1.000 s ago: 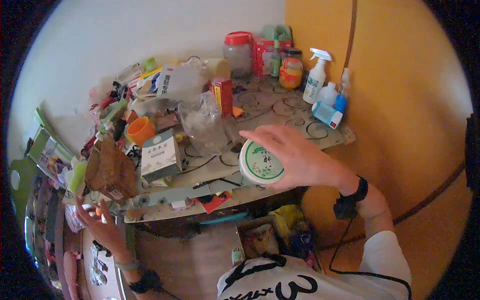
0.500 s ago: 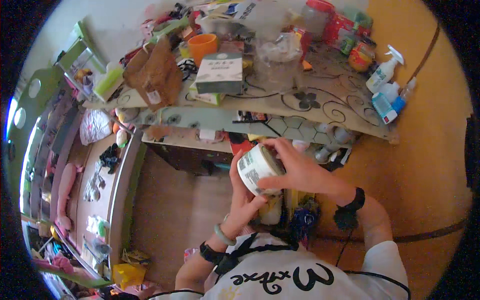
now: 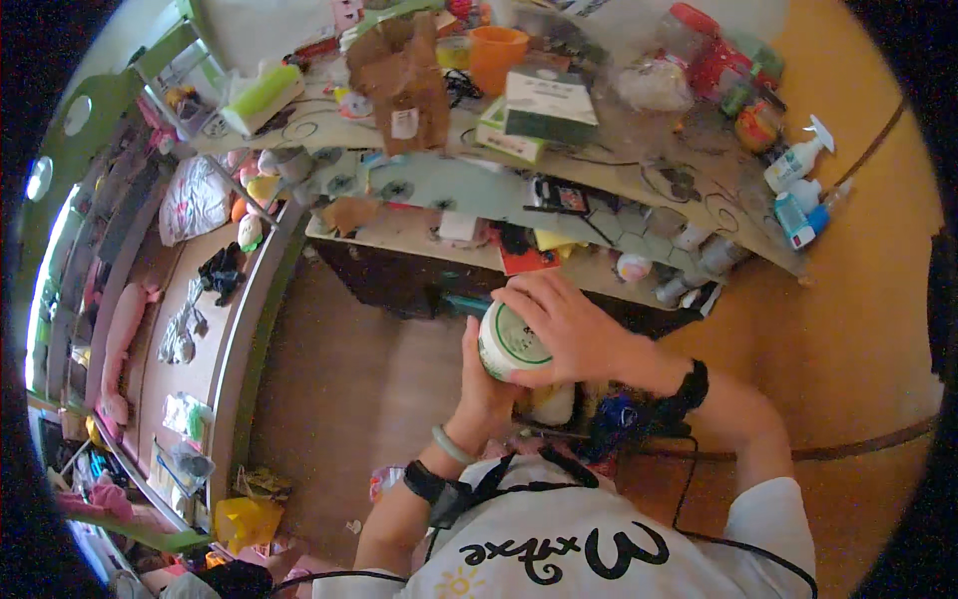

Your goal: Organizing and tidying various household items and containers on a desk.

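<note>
A round white jar [image 3: 491, 355] with a green ring round its top is held in front of my chest, its top tilted toward the camera. My left hand [image 3: 483, 391] wraps the jar's side from the left and below. From the right, my right hand [image 3: 579, 331] grips the rim at the top, fingers across the far edge and thumb at the near edge. Part of the top lies under those fingers. Whether the lid is loose I cannot tell.
Ahead stands a cluttered table [image 3: 639, 150] with a shelf below. On it are a brown paper bag [image 3: 399, 90], an orange cup [image 3: 497, 60], a white and green box [image 3: 549, 105] and a spray bottle [image 3: 798, 158]. At left is a bed [image 3: 235, 349] with toys.
The jar has tipped so that its top faces the camera more, and its printed side has turned away. My right hand has shifted over the top rim. The view has swung left.
</note>
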Motion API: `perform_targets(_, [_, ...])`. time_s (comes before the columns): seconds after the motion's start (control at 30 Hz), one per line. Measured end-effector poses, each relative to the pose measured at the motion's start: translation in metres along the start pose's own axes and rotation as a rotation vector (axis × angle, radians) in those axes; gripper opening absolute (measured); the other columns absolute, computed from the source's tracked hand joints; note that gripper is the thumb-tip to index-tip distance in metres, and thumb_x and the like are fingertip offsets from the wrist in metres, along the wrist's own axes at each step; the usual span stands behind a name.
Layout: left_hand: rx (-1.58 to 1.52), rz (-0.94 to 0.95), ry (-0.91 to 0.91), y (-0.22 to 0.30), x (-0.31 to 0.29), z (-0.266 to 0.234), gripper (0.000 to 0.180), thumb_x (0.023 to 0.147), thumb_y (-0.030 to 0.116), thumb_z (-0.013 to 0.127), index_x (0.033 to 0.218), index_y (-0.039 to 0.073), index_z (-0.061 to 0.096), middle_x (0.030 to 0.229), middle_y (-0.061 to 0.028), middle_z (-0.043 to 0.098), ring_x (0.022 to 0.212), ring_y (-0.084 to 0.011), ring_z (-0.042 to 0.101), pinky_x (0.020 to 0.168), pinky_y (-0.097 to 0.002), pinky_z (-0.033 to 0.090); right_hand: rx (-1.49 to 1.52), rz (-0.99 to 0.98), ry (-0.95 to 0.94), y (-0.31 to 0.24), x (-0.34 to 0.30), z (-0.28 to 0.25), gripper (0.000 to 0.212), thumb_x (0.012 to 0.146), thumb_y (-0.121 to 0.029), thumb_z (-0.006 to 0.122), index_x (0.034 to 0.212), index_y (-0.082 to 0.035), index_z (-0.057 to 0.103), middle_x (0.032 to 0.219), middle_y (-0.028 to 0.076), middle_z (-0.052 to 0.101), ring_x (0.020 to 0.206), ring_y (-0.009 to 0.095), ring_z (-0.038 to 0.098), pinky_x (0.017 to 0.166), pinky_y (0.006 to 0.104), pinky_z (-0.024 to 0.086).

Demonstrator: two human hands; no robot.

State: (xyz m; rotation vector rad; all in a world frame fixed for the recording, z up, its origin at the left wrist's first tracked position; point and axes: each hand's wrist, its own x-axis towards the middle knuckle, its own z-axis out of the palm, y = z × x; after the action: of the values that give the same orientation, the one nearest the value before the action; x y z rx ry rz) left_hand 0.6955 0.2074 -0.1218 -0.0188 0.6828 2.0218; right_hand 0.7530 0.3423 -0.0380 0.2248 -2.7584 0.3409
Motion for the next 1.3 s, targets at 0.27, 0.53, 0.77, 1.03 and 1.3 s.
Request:
perform_targets(0.27, [0.041,-0.108,-0.093,0.033,-0.017,-0.056,0.068,0.094,0.064,0.028,0.14,0.014,0.04,0.136,-0.0094,0.05,0.122,-0.0264,0.053,0.099,-0.0432,0.047,0.252,-0.08,-0.307,-0.025,0.033,0.013,0.083,0.071,-0.04,0.077,0.14,-0.011,0.04,0.134,0.018,0.041,0.126,0.036,0.041,0.107,0.0454,0.033])
perform_targets(0.53, [0.058,-0.157,-0.028,0.051,-0.019,-0.108,0.067,0.093,0.065,0.028,0.137,0.017,0.043,0.132,-0.0072,0.053,0.116,-0.024,0.056,0.09,-0.0436,0.049,0.194,-0.144,-0.401,-0.044,0.059,0.028,0.074,0.071,-0.033,0.078,0.134,-0.014,0.046,0.134,0.019,0.041,0.12,0.038,0.046,0.104,0.0452,0.038])
perform_targets(0.77, [-0.043,-0.163,-0.17,0.067,-0.026,-0.139,0.068,0.091,0.069,0.026,0.131,0.02,0.05,0.12,-0.006,0.061,0.095,-0.0223,0.062,0.055,-0.0338,0.048,0.426,-0.1,-0.316,-0.015,0.068,0.001,0.081,0.066,-0.022,0.081,0.136,-0.01,0.042,0.135,0.01,0.039,0.128,0.026,0.041,0.107,0.0407,0.035])
perform_targets(1.03, [-0.151,-0.163,-0.111,0.073,-0.029,-0.134,0.075,0.091,0.069,0.021,0.136,0.015,0.047,0.119,-0.0102,0.062,0.096,-0.0236,0.065,0.054,-0.0352,0.051,1.029,0.381,-0.516,-0.013,0.045,0.014,0.09,0.068,-0.022,0.079,0.143,-0.011,0.03,0.139,0.006,0.037,0.13,0.021,0.039,0.11,0.0377,0.031])
perform_targets(1.3, [-0.102,-0.108,-0.185,0.067,-0.027,-0.123,0.081,0.092,0.068,0.019,0.14,0.007,0.039,0.121,-0.0146,0.061,0.096,-0.0278,0.067,0.053,-0.0336,0.059,1.26,0.46,-0.511,-0.009,0.034,0.024,0.093,0.066,-0.021,0.079,0.145,-0.014,0.029,0.141,0.004,0.035,0.13,0.02,0.038,0.109,0.0371,0.032])
